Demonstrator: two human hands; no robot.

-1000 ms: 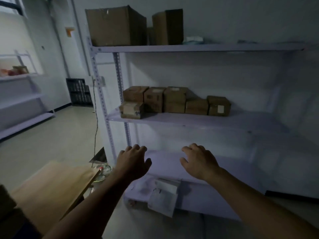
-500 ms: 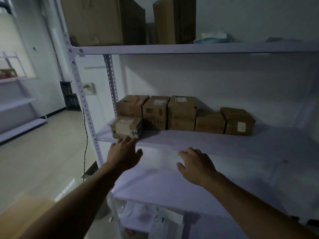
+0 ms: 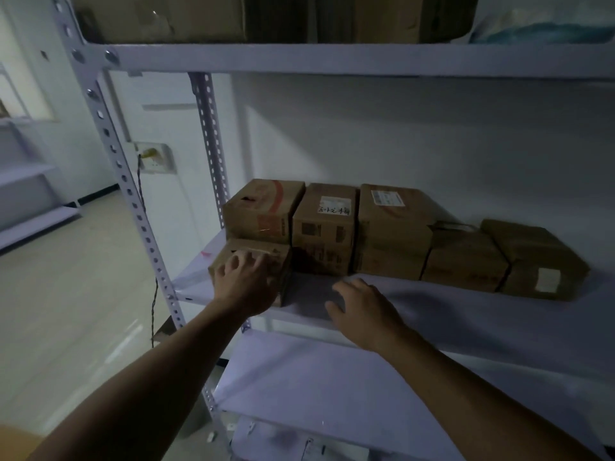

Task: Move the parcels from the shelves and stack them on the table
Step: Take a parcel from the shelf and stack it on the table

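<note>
So the small front parcel [image 3: 253, 261] sits at the left end of the middle shelf [image 3: 466, 314], right at the front edge, just ahead of the back row. The left hand [image 3: 244, 284] is laid over its front and top with fingers spread and curled onto the cardboard. That grip is touching the box but not closed around it, and I can't tell if it's lifted at all. The right hand [image 3: 362, 307] hovers just above the bare shelf to the right of that parcel, fingers loosely open, holding nothing. It's close to the box but not on it.

Behind it there's a row of five brown boxes against the wall, packed side by side. The leftmost box [image 3: 264, 211] has red print on its top and front, too blurry to read. The second box [image 3: 326, 224] has a white label on top with dark handwriting, plus barcode-ish marks on the front, none of it legible. The tall third box [image 3: 392, 227] carries a printed shipping label on top. Then a lower fourth box [image 3: 466, 257], and the rightmost box [image 3: 535, 261] with a small pale sticker on its front face.

Big cartons [image 3: 159, 18] sit on the top shelf. The lower shelf [image 3: 332, 387] is bare. A wall socket [image 3: 154, 158] with a dangling cable shows past the left upright [image 3: 119, 181].
</note>
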